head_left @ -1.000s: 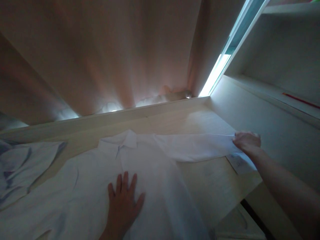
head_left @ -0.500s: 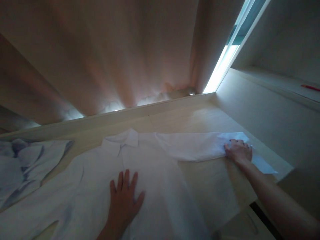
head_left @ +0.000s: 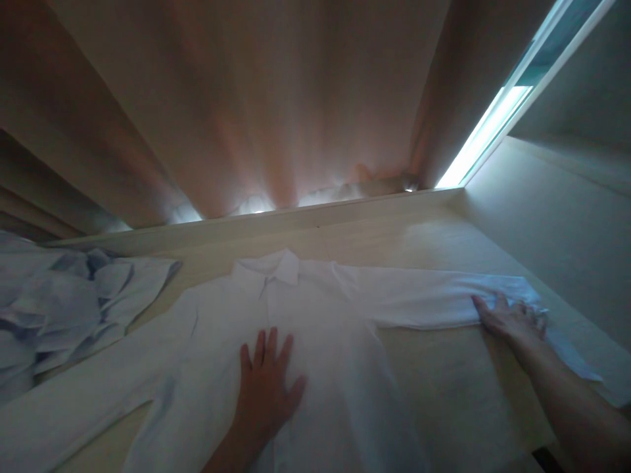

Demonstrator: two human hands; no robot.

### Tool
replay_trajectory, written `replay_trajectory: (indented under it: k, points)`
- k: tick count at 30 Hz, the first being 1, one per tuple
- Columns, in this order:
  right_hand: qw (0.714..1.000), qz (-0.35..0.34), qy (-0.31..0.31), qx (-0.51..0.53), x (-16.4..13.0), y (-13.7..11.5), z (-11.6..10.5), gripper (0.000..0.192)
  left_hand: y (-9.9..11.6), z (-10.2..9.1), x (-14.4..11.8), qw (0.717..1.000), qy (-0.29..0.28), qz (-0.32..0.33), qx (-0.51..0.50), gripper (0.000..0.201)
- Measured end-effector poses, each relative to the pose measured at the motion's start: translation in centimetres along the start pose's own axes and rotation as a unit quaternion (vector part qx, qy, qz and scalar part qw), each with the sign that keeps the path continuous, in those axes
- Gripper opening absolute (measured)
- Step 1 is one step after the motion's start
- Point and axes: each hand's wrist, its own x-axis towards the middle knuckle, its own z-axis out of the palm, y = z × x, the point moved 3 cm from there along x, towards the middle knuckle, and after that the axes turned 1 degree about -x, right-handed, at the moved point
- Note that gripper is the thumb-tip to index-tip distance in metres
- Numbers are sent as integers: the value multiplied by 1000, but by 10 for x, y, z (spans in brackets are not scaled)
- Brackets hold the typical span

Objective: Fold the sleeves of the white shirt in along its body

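A white long-sleeved shirt [head_left: 325,348] with a collar lies spread out, front up, on a pale wooden surface [head_left: 389,236]. My left hand [head_left: 266,384] rests flat on the shirt's front below the collar [head_left: 266,269], fingers spread. Toward the right, my right hand [head_left: 515,323] lies on the end of the outstretched sleeve [head_left: 424,295], thumb apart and fingers slightly bent over the cuff. Its fingertips are blurred, and no grip on the cloth shows. A white flat piece [head_left: 574,358] sticks out past that hand; I cannot tell what it is.
Crumpled white and grey cloth [head_left: 64,302] lies at the left. Behind the surface's raised back edge hangs a brownish curtain [head_left: 276,112], with a bright window gap [head_left: 486,138] beside it. A pale panel [head_left: 552,217] bounds the right side.
The view has shifted left, so everything sits further right in the picture. My left hand stays on the shirt's front, and my right hand remains at the cuff with its fingers a little differently bent.
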Motion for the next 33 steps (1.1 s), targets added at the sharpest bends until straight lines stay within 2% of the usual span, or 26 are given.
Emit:
replay_trajectory:
  k: [2, 3, 6, 10, 13, 15, 18, 22, 28, 31, 33]
  points:
    - [998, -50, 42, -2, -12, -33, -6, 75, -6, 0, 1, 1000, 6, -1, -9, 71]
    - [992, -104, 73, 3, -24, -58, -11, 71, -13, 0, 3, 1000, 11, -4, -14, 71]
    - [948, -286, 129, 56, -80, -152, -19, 65, -56, -7, 12, 998, 40, -47, -24, 67]
    - [905, -397, 77, 134, -161, -267, -17, 61, -142, -25, 23, 988, 68, -136, -29, 62]
    - [895, -424, 46, 134, -198, -316, -13, 58, -194, -31, 24, 979, 38, -199, -1, 62]
    - [907, -403, 43, 114, -206, -328, -11, 56, -215, -28, 22, 972, 1, -233, 19, 64]
    - [932, -354, 45, 67, -204, -328, -7, 57, -225, -21, 22, 963, -30, -266, 36, 68]
    - [946, -321, 37, 28, -197, -319, -1, 67, -221, -17, 23, 959, -19, -278, 50, 73]
    - [946, -317, 68, 17, -194, -318, 5, 73, -222, -15, 24, 955, -14, -292, 46, 78]
    - [946, -315, 80, 13, -199, -320, 2, 74, -224, -16, 24, 956, -19, -290, 36, 78]
    - [937, -335, 100, 20, -210, -324, -5, 73, -218, -20, 25, 963, -7, -267, 38, 77]
